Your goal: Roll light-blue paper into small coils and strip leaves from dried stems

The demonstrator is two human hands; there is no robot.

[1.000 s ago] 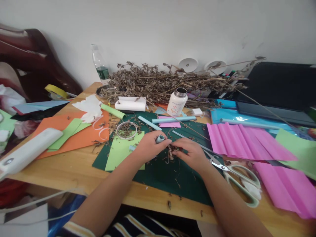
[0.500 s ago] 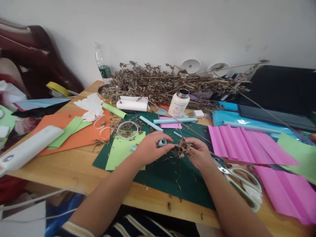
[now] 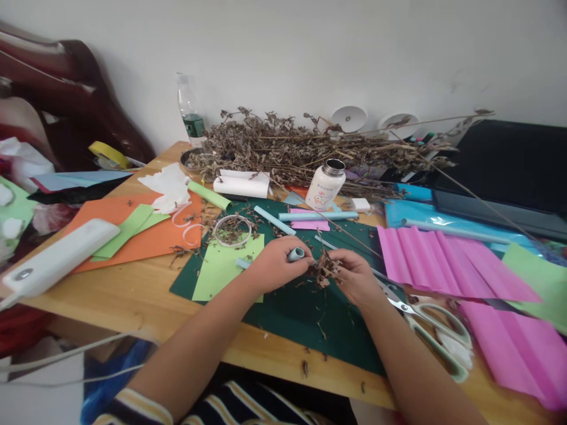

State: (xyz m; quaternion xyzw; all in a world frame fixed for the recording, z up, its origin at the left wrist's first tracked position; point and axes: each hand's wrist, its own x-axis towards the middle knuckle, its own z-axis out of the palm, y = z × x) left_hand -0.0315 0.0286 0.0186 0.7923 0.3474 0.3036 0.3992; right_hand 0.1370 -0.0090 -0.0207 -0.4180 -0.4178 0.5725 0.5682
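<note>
My left hand (image 3: 275, 264) is closed round a light blue paper tube (image 3: 296, 254), whose open end points up between thumb and fingers. Its fingertips also meet the near side of a clump of dried leaves. That dried plant sprig (image 3: 325, 270) is pinched in my right hand (image 3: 357, 275), and a few thin strands hang below it. Both hands are over a dark green sheet (image 3: 305, 316). Under the left wrist lies a light green paper (image 3: 212, 271), and a white ring (image 3: 233, 230) with leaf crumbs rests on its far part.
Scissors (image 3: 432, 330) lie beside my right forearm, near crinkled pink paper (image 3: 411, 262). Behind the hands stands an open white bottle (image 3: 325, 186), with a heap of dried plants (image 3: 283, 144) along the wall. More blue tubes (image 3: 316, 216) lie across the sheet. A white device (image 3: 62, 257) sits at left.
The view has shifted slightly, so everything appears a little further right. Both hands keep their grips on the tube and the sprig, with only slight finger movement.
</note>
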